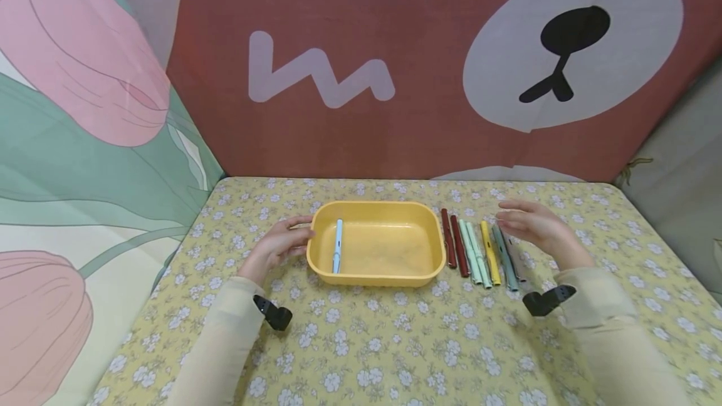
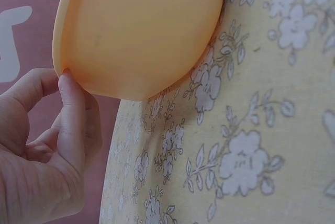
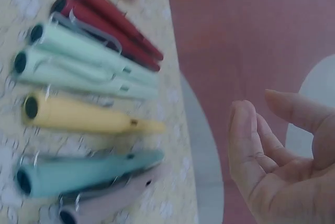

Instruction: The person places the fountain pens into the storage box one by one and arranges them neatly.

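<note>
My left hand (image 1: 282, 242) pinches the left rim of a yellow plastic tray (image 1: 383, 279), its fingertips at the edge in the left wrist view. Inside the tray, towards its left end, lies a light blue pen (image 1: 338, 246). Right of the tray is a row of capped pens: two dark red pens (image 1: 459, 246), two mint green pens (image 1: 471, 252), a yellow pen (image 3: 78, 115), a teal pen (image 3: 89, 172) and a greyish mauve pen (image 3: 112, 199). Over the right end of this row hovers my right hand (image 1: 538, 230), fingers loosely bent and holding nothing.
A yellow floral cloth (image 1: 395, 343) covers the table. Behind it rises a red-brown backdrop (image 1: 338, 143) with a cartoon face, and a flower-patterned panel (image 1: 113, 205) stands at the left. Both wrists carry small black cameras (image 1: 273, 313).
</note>
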Action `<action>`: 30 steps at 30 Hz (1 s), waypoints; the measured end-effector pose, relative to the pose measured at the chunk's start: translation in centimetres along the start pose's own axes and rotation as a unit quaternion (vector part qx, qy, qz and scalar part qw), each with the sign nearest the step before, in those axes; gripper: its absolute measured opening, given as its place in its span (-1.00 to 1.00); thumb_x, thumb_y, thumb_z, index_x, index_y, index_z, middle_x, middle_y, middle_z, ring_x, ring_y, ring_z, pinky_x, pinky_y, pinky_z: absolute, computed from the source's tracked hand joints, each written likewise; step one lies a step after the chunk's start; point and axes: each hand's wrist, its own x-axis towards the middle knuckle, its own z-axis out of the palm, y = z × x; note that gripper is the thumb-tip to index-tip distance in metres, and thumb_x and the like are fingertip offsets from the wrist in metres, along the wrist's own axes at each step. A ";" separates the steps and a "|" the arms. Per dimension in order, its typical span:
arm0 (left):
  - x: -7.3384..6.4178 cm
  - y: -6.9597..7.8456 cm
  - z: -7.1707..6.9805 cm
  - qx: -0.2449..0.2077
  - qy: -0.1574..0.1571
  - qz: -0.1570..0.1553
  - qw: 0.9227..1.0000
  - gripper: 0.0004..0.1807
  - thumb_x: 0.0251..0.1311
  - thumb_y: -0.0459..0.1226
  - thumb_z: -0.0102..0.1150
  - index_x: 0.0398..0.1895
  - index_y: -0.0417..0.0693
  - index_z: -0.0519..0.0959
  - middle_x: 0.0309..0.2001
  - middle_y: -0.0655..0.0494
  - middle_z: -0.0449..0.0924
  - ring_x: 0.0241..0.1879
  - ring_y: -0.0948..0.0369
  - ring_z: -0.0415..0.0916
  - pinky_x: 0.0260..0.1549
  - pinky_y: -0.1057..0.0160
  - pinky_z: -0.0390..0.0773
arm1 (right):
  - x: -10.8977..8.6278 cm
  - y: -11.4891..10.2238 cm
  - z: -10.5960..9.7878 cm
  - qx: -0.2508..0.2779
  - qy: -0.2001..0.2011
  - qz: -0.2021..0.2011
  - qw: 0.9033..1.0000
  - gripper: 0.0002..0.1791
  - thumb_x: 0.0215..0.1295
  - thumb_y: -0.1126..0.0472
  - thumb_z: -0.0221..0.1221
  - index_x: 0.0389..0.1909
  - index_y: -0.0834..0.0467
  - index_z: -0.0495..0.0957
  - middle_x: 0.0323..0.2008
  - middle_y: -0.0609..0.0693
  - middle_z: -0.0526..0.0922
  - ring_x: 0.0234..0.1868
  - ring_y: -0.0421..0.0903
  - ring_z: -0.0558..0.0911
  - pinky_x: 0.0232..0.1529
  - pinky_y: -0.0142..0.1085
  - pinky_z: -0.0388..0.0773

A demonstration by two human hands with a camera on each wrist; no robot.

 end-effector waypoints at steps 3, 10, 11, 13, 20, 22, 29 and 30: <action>0.0 0.0 0.0 -0.001 0.002 -0.002 1.000 -0.39 0.24 -0.34 0.13 0.38 -0.05 0.27 -0.28 0.12 0.65 -0.42 0.33 0.65 -0.47 0.46 0.67 | 0.0 0.7 -0.6 0.009 0.003 0.006 1.000 -0.21 0.44 0.17 0.01 0.47 0.40 -0.18 -0.33 -0.45 0.55 -0.23 -0.50 0.61 -0.05 -0.54 0.63; 0.1 -0.1 -0.1 -0.002 -0.003 0.001 1.000 -0.38 0.25 -0.33 0.13 0.39 -0.04 0.26 -0.22 0.10 0.64 -0.40 0.34 0.65 -0.45 0.47 0.68 | 0.0 2.1 -1.7 0.020 0.005 0.021 1.000 -0.24 0.43 0.25 0.00 0.45 0.44 -0.16 -0.37 -0.44 0.59 -0.28 -0.48 0.63 -0.10 -0.53 0.64; 0.2 -0.1 -0.1 -0.002 -0.004 0.002 1.000 -0.38 0.25 -0.33 0.13 0.39 -0.04 0.26 -0.20 0.10 0.64 -0.40 0.34 0.65 -0.44 0.46 0.68 | 0.0 2.2 -1.8 0.016 0.007 0.024 1.000 -0.26 0.43 0.26 -0.01 0.45 0.44 -0.16 -0.38 -0.44 0.59 -0.28 -0.48 0.63 -0.10 -0.53 0.65; 0.2 -0.1 -0.1 -0.003 -0.007 0.003 1.000 -0.37 0.25 -0.32 0.14 0.40 -0.04 0.26 -0.16 0.07 0.63 -0.39 0.34 0.65 -0.43 0.46 0.68 | 0.1 2.6 -1.9 0.009 0.007 0.028 1.000 -0.26 0.44 0.27 -0.04 0.45 0.46 -0.18 -0.39 -0.45 0.58 -0.27 -0.48 0.63 -0.11 -0.52 0.65; 0.3 -0.1 -0.2 -0.003 -0.007 0.002 1.000 -0.37 0.25 -0.30 0.15 0.40 -0.02 0.25 -0.05 -0.01 0.62 -0.39 0.35 0.65 -0.43 0.47 0.68 | 0.2 3.5 -2.2 -0.009 0.009 0.035 0.999 -0.26 0.43 0.26 -0.01 0.44 0.47 -0.15 -0.37 -0.43 0.60 -0.26 -0.48 0.61 -0.10 -0.51 0.65; 0.2 0.0 -0.1 -0.004 -0.006 0.001 1.000 -0.36 0.25 -0.30 0.15 0.40 -0.02 0.25 -0.04 -0.02 0.62 -0.39 0.35 0.64 -0.42 0.47 0.68 | 0.2 3.8 -2.3 -0.006 0.008 0.030 0.999 -0.27 0.42 0.27 0.00 0.43 0.49 -0.13 -0.37 -0.41 0.60 -0.27 -0.47 0.62 -0.11 -0.51 0.65; 0.2 -0.1 -0.1 -0.005 -0.004 -0.003 1.000 -0.37 0.25 -0.30 0.15 0.40 -0.02 0.26 -0.10 0.02 0.62 -0.40 0.35 0.64 -0.43 0.48 0.67 | 0.6 4.6 -2.5 -0.027 0.030 0.054 0.998 -0.24 0.42 0.25 0.02 0.44 0.47 -0.14 -0.39 -0.40 0.55 -0.31 -0.50 0.59 -0.12 -0.52 0.65; 0.2 -0.1 -0.1 -0.005 -0.004 -0.002 1.000 -0.38 0.25 -0.31 0.15 0.40 -0.02 0.26 -0.12 0.02 0.62 -0.40 0.35 0.64 -0.43 0.48 0.67 | 0.6 4.7 -2.5 -0.028 0.033 0.060 0.997 -0.24 0.42 0.25 0.01 0.44 0.47 -0.16 -0.39 -0.40 0.55 -0.32 -0.50 0.59 -0.13 -0.51 0.65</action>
